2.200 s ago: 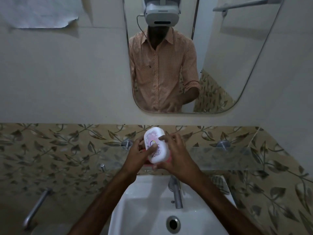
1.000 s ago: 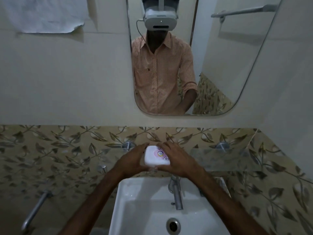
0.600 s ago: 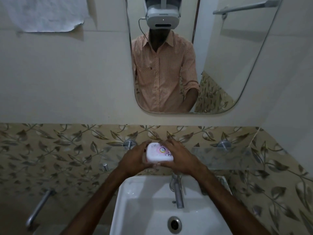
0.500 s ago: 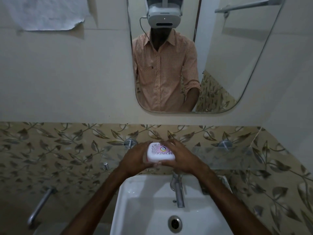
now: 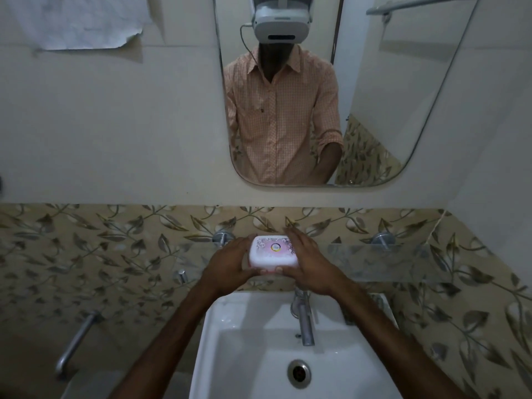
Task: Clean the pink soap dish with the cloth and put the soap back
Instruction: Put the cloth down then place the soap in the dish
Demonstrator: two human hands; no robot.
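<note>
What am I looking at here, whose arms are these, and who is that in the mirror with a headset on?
There is no machine here. One camera sits in a headset on a person's head and looks forward and down, so the arms are the wearer's own. The mirror shows that same person. The left hand and right hand both hold a lidded soap dish, white on top and pink below, at a glass shelf above the sink and tap. Whether it rests on the shelf is hard to tell. No cloth is in view.
</note>
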